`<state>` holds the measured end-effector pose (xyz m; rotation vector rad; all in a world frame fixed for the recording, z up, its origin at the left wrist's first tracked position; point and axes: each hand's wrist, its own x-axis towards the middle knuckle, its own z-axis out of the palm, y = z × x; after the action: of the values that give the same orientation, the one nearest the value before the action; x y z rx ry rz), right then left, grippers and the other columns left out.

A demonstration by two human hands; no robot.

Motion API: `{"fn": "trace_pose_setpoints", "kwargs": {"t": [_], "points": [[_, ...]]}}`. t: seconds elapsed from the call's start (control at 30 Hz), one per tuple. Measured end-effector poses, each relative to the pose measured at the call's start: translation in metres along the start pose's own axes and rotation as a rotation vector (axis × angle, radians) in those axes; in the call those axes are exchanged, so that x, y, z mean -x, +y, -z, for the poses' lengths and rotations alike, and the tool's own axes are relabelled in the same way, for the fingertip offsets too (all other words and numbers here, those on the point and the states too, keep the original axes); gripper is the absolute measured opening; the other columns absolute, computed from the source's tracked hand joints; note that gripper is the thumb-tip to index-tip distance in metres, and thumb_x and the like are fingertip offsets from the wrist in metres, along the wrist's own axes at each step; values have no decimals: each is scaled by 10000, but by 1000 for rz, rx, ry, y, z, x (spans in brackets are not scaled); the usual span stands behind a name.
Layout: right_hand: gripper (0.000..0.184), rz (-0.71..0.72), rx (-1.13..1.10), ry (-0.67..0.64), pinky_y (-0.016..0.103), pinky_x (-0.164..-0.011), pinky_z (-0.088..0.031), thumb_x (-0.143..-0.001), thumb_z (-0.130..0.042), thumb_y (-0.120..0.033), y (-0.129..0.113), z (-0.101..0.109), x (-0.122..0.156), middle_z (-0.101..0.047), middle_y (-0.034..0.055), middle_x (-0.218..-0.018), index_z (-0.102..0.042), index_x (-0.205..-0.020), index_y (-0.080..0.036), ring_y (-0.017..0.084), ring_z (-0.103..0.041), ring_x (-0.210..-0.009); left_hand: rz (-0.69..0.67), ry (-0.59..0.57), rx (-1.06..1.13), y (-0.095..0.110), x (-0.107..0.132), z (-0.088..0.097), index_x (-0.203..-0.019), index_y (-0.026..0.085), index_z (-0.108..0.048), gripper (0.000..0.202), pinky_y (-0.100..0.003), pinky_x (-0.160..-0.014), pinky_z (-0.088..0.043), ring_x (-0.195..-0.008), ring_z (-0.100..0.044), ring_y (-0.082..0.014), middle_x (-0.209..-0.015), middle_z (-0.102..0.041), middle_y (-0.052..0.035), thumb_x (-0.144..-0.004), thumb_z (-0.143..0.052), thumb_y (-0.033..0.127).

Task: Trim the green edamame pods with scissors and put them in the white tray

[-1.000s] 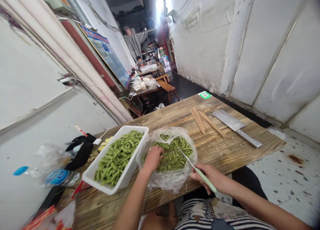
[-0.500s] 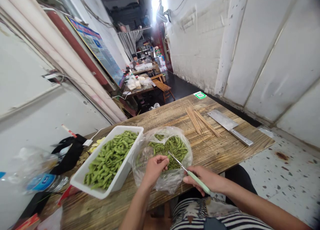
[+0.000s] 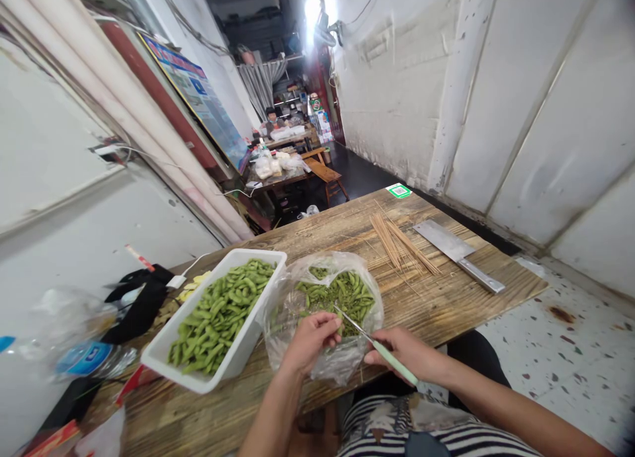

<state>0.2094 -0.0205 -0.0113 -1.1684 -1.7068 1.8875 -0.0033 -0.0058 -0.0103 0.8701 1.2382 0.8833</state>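
My left hand (image 3: 313, 339) is closed in a pinch over a clear plastic bag (image 3: 278, 325). A green edamame pod seems to be at its fingertips, mostly hidden by them. In my right hand (image 3: 404, 351) are scissors (image 3: 394, 362) with a pale green handle, seen nearly edge-on. Their metal tip reaches the fingertips of my left hand. Inside the opened bag lie edamame pods (image 3: 360, 288) and small green trimmings. To the left stands a white plastic tub (image 3: 282, 262) heaped with more edamame pods (image 3: 223, 311).
Thin wooden skewers (image 3: 389, 242) and a cleaver (image 3: 446, 240) lie on the wooden table (image 3: 327, 229) to the right. A QR-code card (image 3: 399, 191) is at the far edge. A plastic bottle (image 3: 94, 360) lies at left. A person (image 3: 272, 118) sits at a table farther back.
My left hand has shifted slightly right and its fingertips now meet the scissors' tip. My right hand stays nearly in place with the scissors. The view has turned slightly.
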Motion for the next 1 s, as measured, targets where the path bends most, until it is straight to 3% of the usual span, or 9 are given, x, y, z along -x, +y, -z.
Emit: {"fn": "trace_pose_setpoints", "kwargs": {"t": [0.17,0.3,0.77,0.9,1.0], "points": [[420,24,-147,-104,147,-319,-329,-765,-551,-570,2,2,3,-420,-100,-459,-486,-885,-172,64,-398,-345,-36,133,268,3,-1,-3,-747,120,-609,298,-136,-456,-402,-491,-513,-42,-562,-567,36,-567,-797,265],[416,64,-114,-152,117,-323,-311,-801,-524,-561,2,2,7,-433,-97,-467,-485,-918,-164,45,-404,-360,-41,219,392,4,2,-8,-710,130,-591,237,-167,-598,-513,-637,-619,-86,-669,-628,2,-579,-787,153],[376,15,-253,-98,129,-262,-335,-755,-592,-528,3,-2,7,-409,-98,-489,-486,-761,-167,36,-366,-321,-89,273,455,-5,5,-27,-572,127,-544,230,-164,-624,-526,-648,-622,-95,-605,-599,3,-563,-773,143],[386,-13,-250,-82,131,-253,-326,-735,-604,-531,9,-3,3,-411,-98,-483,-474,-726,-168,36,-365,-309,-177,318,321,-2,6,-22,-617,136,-545,232,-225,-645,-521,-641,-625,-121,-611,-615,-6,-579,-756,223],[369,-4,-232,-90,130,-265,-331,-749,-599,-516,12,-1,2,-414,-100,-471,-488,-771,-165,38,-369,-313,-410,563,-13,26,11,13,-736,147,-572,219,-287,-680,-512,-631,-620,-143,-661,-648,-21,-648,-684,313]]}}
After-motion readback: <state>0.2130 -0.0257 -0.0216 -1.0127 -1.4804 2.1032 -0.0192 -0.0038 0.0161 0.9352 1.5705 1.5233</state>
